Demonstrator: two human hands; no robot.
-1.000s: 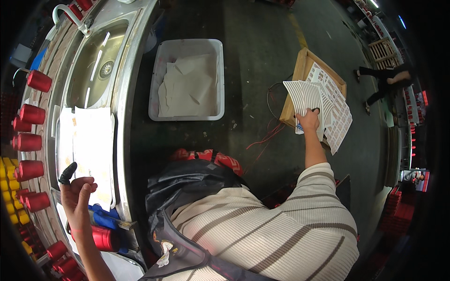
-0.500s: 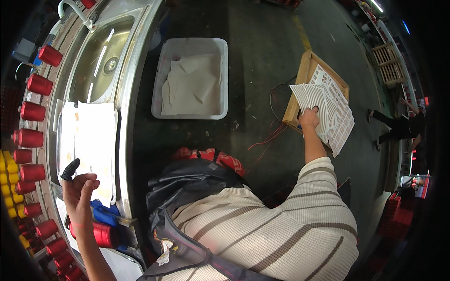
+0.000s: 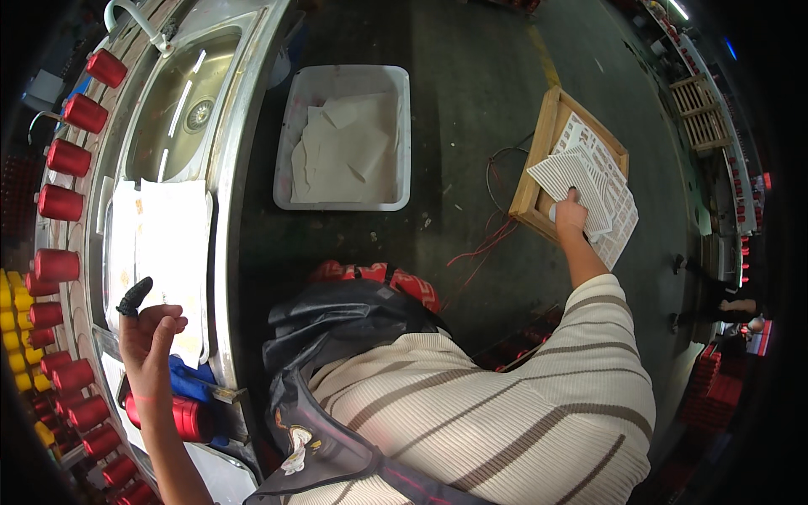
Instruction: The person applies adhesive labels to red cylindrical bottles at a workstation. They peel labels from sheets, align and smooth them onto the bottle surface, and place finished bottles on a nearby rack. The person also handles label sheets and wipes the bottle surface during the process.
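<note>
My right hand reaches out to the right and grips a striped sheet, white with thin dark lines, thumb on its upper face. More sheets printed with small brownish patterns lie beneath it, sticking out of a shallow wooden tray. On the left, my left hand is held up over the counter with its fingers apart and nothing in it. One of its fingers wears a black cover. Beside that hand lie brightly lit white sheets.
A white plastic tub with loose pale paper stands on the floor ahead. At left are a steel sink, a row of red canisters and a red canister by blue cloth. A person is at far right.
My right hand has moved slightly right and nearer, and the striped sheet has shifted with it. The red canisters in the row have moved farther away. The left hand has barely moved.
</note>
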